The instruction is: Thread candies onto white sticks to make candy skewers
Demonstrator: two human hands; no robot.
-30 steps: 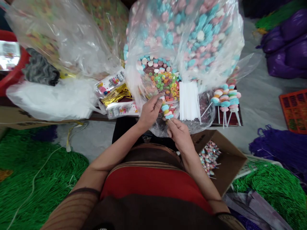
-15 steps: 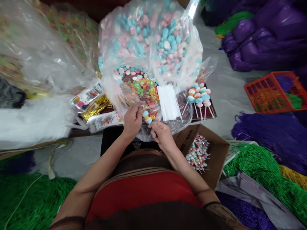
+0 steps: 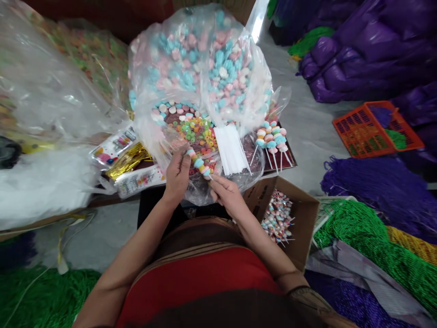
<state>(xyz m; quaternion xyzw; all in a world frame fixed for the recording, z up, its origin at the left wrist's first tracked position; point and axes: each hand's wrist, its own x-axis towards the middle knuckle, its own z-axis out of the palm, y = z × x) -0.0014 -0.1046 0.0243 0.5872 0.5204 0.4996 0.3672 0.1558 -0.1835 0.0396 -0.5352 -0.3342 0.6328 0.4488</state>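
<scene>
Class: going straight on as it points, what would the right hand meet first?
The right hand would likely meet the stacked candies just ahead, then the left hand; depth is unclear.

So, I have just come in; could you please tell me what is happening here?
A person's left hand holds the upper end of a candy skewer, and the right hand pinches its lower end. Just beyond lie loose ring candies, with white sticks to their right. Further right, several filled candy sticks rest together, and a cardboard box lower down holds many small candies on sticks.
</scene>
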